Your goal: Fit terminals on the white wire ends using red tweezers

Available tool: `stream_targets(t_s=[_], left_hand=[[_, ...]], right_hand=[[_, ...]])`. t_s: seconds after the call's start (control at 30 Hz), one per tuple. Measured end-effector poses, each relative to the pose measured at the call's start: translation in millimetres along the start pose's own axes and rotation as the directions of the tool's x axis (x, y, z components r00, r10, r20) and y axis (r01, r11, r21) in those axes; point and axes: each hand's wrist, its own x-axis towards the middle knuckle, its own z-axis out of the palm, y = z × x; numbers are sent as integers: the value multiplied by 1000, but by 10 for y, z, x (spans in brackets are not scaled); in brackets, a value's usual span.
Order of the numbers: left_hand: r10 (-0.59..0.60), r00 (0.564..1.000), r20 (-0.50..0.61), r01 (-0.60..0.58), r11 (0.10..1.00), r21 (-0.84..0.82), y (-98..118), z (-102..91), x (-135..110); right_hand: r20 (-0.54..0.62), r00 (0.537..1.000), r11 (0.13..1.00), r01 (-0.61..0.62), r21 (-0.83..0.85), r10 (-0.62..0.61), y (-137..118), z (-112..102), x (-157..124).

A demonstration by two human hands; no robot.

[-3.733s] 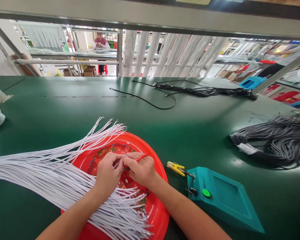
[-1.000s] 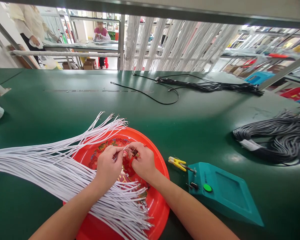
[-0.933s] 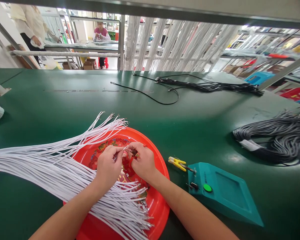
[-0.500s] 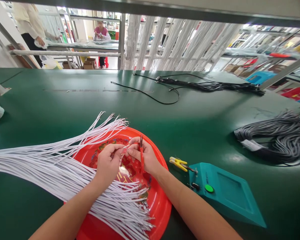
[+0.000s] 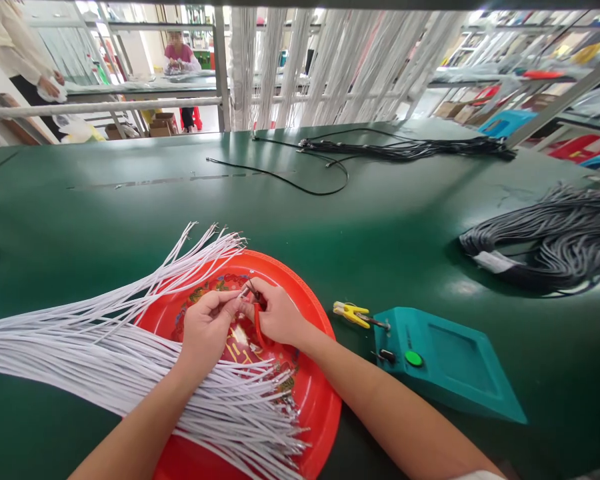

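Observation:
Both hands meet over a red plastic tray (image 5: 316,400) on the green table (image 5: 380,233). My left hand (image 5: 206,328) is closed in a pinch on the end of one white wire. My right hand (image 5: 279,313) is closed round small red-handled pliers (image 5: 257,319), whose dark tips touch that wire end. A big fan of white wires (image 5: 70,337) lies across the tray from the left, with metal-tipped ends (image 5: 280,417) over the tray's near side.
A teal box with a green button (image 5: 443,363) and a yellow clip (image 5: 351,313) sit right of the tray. Grey cable coil (image 5: 545,240) lies far right, black cables (image 5: 405,150) at the back. Other people stand beyond the rail at the back left.
The pliers in my right hand swung from upright to low beside the wire end. The view shifted slightly down and left; both hands stay over the tray.

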Motion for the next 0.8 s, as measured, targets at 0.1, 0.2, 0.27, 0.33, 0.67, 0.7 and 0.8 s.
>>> stream_targets(t_s=[0.1, 0.2, 0.27, 0.33, 0.67, 0.7, 0.8], left_hand=[[-7, 1000, -12, 8, 1000, 29, 23, 13, -12], [18, 1000, 9, -18, 997, 79, 21, 11, -24], [41, 999, 26, -44, 993, 110, 2, 4, -28], [52, 998, 36, -56, 990, 129, -21, -1, -27], [96, 995, 26, -99, 976, 195, -57, -4, -7], [107, 994, 29, -111, 970, 215, -62, -10, -5], [150, 988, 39, -155, 949, 274, -77, -26, -4]], right_hand=[[26, 999, 998, 20, -52, -19, 4, 7, -7], [56, 998, 992, 28, -123, -21, 17, 19, -24], [88, 996, 987, 25, -157, -11, 23, 21, -35], [112, 994, 984, 24, -179, -4, 28, 18, -40], [168, 986, 968, 54, -244, -13, 47, -13, -27], [178, 984, 966, 62, -250, -17, 49, -18, -29], [207, 978, 961, 80, -266, -24, 52, -35, -32]])
